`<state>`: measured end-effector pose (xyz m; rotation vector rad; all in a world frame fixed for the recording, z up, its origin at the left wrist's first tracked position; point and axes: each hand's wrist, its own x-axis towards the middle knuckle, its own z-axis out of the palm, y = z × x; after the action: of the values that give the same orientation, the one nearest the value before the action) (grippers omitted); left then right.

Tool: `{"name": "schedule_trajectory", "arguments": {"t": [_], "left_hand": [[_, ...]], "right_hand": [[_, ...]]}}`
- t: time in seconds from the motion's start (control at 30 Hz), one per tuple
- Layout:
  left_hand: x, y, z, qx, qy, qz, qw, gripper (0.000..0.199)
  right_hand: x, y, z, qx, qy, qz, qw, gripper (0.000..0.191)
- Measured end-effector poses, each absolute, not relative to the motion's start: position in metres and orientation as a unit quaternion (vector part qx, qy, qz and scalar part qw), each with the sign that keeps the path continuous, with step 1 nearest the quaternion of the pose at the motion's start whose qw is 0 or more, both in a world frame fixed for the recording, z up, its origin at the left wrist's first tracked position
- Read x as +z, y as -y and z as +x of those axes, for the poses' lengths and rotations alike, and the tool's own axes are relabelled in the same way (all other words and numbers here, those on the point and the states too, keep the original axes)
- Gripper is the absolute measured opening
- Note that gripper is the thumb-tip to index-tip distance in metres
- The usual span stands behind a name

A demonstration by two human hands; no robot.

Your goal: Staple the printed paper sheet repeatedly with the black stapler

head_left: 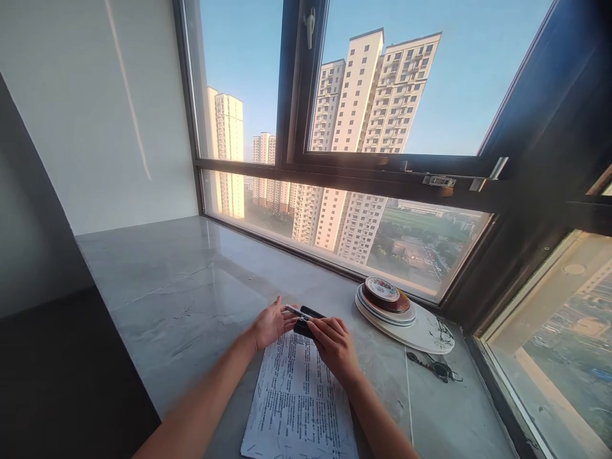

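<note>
In the head view my right hand (pixel 337 347) is wrapped round a black stapler (pixel 303 327). Its parts are spread apart, and a silver metal strip shows between the black ones. My left hand (pixel 272 325) lies palm up with its fingers apart beside the stapler's far-left end; whether the fingertips touch it I cannot tell. Beneath both hands, printed paper (pixel 299 408) covered in dark text rests on the grey marbled sill. The palm and fingertips of my right hand are partly hidden.
To the right, a stack of plates (pixel 385 303) sits on a white oval plate (pixel 433 335) near the window. A dark key-ring-like item (pixel 437 366) lies in front of it. The grey sill (pixel 167 306) drops off at its left edge. Tall windows rise behind.
</note>
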<state>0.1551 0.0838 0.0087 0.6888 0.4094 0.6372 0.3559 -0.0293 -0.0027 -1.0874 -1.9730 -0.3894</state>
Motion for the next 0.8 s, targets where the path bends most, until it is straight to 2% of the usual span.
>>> {"name": "schedule_trajectory", "arguments": {"t": [0.13,0.27,0.57,0.8], "left_hand": [[0.004,-0.085,0.154,0.324,-0.205,0.309,0.870,0.036],[0.002,-0.085,0.153,0.341,-0.192,0.330,0.859,0.023],[-0.003,-0.088,0.152,0.346,-0.170,0.360,0.849,0.020],[-0.009,-0.097,0.147,0.379,-0.208,0.366,0.824,0.019]], "right_hand": [[-0.004,0.031,0.351,-0.248,0.801,-0.408,0.362,0.037],[-0.004,0.031,0.351,-0.290,0.786,-0.422,0.346,0.035],[-0.003,0.035,0.350,-0.304,0.790,-0.423,0.323,0.039],[-0.003,0.032,0.356,-0.256,0.724,-0.496,0.405,0.044]]}}
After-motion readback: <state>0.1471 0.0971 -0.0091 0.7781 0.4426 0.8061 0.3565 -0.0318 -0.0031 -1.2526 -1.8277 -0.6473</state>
